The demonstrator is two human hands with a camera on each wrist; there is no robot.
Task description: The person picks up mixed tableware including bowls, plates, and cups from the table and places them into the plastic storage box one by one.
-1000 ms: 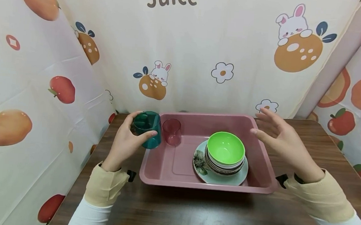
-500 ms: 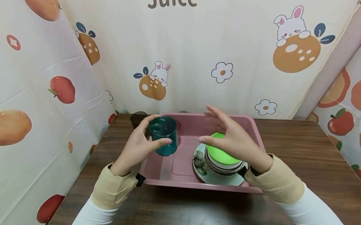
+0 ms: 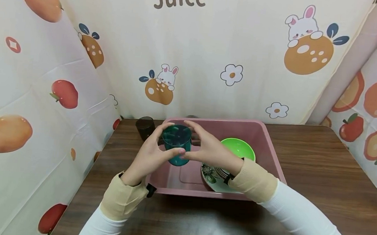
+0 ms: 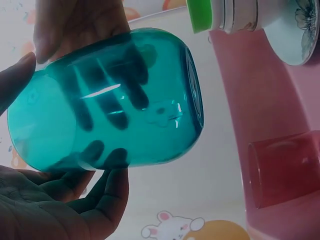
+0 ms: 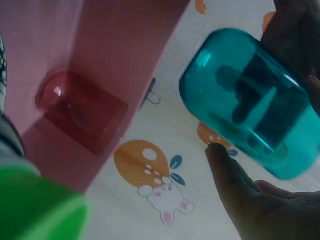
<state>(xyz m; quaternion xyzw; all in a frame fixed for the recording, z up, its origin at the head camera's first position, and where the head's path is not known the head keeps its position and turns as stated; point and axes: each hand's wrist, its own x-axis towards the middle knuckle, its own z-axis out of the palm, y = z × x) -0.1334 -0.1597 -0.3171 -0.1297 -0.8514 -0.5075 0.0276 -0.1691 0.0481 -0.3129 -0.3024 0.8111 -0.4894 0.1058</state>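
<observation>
My left hand (image 3: pixel 149 153) grips a teal see-through cup (image 3: pixel 178 156), held upright over the left part of a pink tub (image 3: pixel 279 159). From the other side, my right hand (image 3: pixel 210 148) curves around the same cup, its thumb tip meeting the left thumb. Fingers of both hands show darkly through the teal wall in the left wrist view, where the cup (image 4: pixel 165 130) lies sideways. Inside the tub, a clear red cup (image 4: pixel 285 170) stands below the hands, mostly hidden in the head view. A green bowl (image 3: pixel 238 147) tops a stack of dishes, partly covered by the right forearm.
A dark brown cup (image 3: pixel 145 128) stands on the wooden table (image 3: pixel 330 173), behind and left of the tub. Under the dish stack is a pale flowered plate (image 3: pixel 214 182). A printed curtain (image 3: pixel 203 93) closes off the back, and more printed cloth hangs at both sides.
The teal cup moved right in my left hand, from beside the tub's left edge to over it. My right hand swept left across the dishes to the cup, uncovering the tub's right side.
</observation>
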